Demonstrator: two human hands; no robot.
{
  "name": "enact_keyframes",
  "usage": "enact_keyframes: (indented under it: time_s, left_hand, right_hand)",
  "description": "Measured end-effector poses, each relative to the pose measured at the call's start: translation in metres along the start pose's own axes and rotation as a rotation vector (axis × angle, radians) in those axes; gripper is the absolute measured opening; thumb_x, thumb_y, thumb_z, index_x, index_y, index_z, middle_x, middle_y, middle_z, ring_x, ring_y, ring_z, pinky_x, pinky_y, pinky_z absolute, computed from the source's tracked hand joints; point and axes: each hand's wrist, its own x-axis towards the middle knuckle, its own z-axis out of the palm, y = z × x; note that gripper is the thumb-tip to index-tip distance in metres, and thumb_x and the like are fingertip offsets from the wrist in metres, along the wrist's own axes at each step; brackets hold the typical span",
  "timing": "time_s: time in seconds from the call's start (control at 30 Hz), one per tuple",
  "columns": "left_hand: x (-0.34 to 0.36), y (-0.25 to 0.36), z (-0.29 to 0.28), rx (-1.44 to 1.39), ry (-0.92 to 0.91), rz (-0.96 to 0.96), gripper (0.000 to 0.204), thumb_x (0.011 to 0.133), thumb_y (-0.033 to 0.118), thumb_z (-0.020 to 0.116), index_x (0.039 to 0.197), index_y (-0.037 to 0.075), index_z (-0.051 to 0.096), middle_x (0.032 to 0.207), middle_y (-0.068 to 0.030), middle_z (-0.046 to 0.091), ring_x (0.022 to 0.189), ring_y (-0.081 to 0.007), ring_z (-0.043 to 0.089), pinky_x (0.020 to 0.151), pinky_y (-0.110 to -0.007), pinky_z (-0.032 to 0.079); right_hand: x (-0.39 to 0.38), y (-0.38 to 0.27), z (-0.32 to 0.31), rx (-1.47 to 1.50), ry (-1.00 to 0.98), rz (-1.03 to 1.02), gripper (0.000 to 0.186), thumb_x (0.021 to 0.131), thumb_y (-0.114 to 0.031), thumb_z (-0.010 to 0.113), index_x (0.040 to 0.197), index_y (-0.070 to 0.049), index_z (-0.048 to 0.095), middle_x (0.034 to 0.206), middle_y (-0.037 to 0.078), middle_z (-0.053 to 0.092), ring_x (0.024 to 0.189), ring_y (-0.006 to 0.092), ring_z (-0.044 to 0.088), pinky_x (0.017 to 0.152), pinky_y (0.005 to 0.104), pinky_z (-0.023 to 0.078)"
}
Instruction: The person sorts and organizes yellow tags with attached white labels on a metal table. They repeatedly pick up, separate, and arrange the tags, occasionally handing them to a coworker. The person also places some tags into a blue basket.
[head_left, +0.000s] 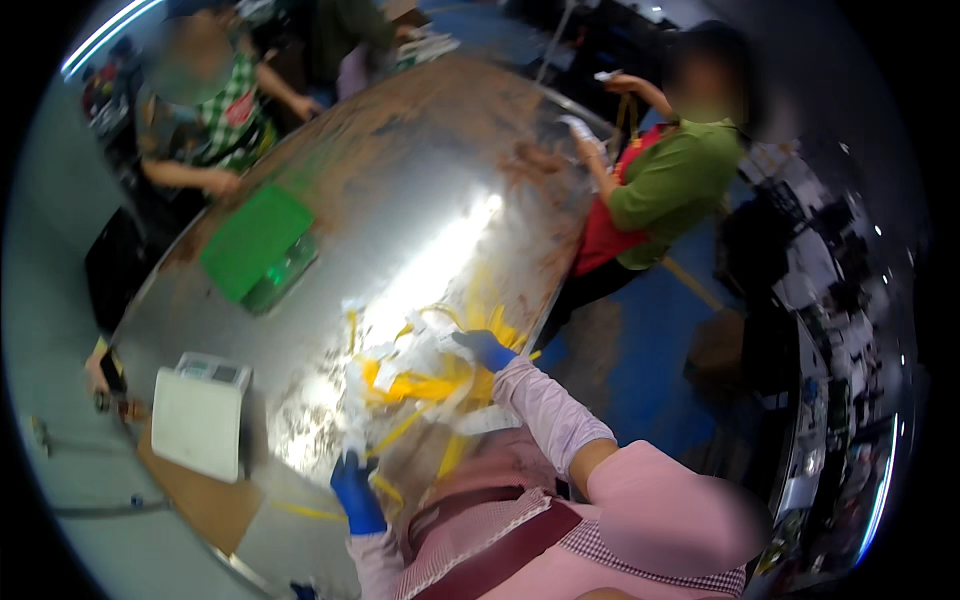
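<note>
A loose tangle of white, see-through plastic (440,345) and yellow strips (425,383) lies on the metal table in front of me. At its lower left, my left hand (357,495), in a blue glove, has its fingers closed on an edge of the white plastic. My right hand (487,350), also blue-gloved, reaches over the upper right of the tangle, with its fingertips bent onto the white plastic. Blur hides the exact grip of both hands. Several yellow strips spread from the tangle toward the table's right edge and near my left hand.
A white scale (198,415) stands at the left on the metal table (390,200). Farther back is a green lid or board (257,240) over a clear green container (282,275). A person in a red apron (620,220) stands right; another in green checks (233,118) works far left.
</note>
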Motion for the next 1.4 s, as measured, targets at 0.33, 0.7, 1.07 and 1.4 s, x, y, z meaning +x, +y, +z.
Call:
enact_keyframes:
  time_s: [0.33, 0.7, 1.07, 1.4]
  left_hand:
    - [0.018, 0.002, 0.003, -0.064, -0.112, 0.027, 0.036, 0.098, 0.026, 0.056, 0.121, -0.001, 0.061, 0.102, -0.0118, 0.069, 0.073, -0.0211, 0.066, 0.069, -0.032, 0.054]
    - [0.017, 0.014, 0.041, -0.151, -0.015, -0.031, 0.020, 0.093, 0.011, 0.059, 0.105, -0.004, 0.065, 0.094, -0.0082, 0.066, 0.075, -0.0206, 0.066, 0.068, -0.030, 0.053]
    - [-0.034, 0.014, 0.031, -0.495, -0.082, -0.250, 0.034, 0.102, 0.019, 0.049, 0.123, -0.005, 0.059, 0.111, -0.0102, 0.066, 0.098, -0.0162, 0.064, 0.086, -0.029, 0.049]
    - [-0.031, -0.026, 0.002, 0.247, -0.152, 0.091, 0.046, 0.106, 0.028, 0.041, 0.129, -0.011, 0.052, 0.125, -0.0153, 0.061, 0.112, -0.0208, 0.060, 0.100, -0.034, 0.046]
  right_hand:
    - [0.017, -0.024, -0.024, -0.697, -0.065, -0.238, 0.043, 0.095, -0.037, 0.062, 0.112, 0.002, 0.069, 0.104, 0.011, 0.072, 0.092, 0.0185, 0.065, 0.081, 0.0325, 0.049]
    - [-0.136, -0.089, 0.116, -0.587, -0.482, -0.192, 0.045, 0.087, -0.028, 0.075, 0.119, 0.003, 0.066, 0.108, 0.013, 0.072, 0.096, 0.0161, 0.064, 0.087, 0.0288, 0.050]
    - [-0.188, -0.056, 0.183, -0.501, -0.371, -0.087, 0.026, 0.085, -0.015, 0.074, 0.104, 0.002, 0.071, 0.087, 0.004, 0.069, 0.076, 0.0083, 0.059, 0.069, 0.0246, 0.048]
    - [-0.177, -0.033, 0.180, -0.486, -0.289, -0.119, 0.021, 0.084, -0.015, 0.076, 0.095, 0.002, 0.071, 0.078, 0.001, 0.066, 0.067, 0.0059, 0.057, 0.062, 0.0232, 0.046]
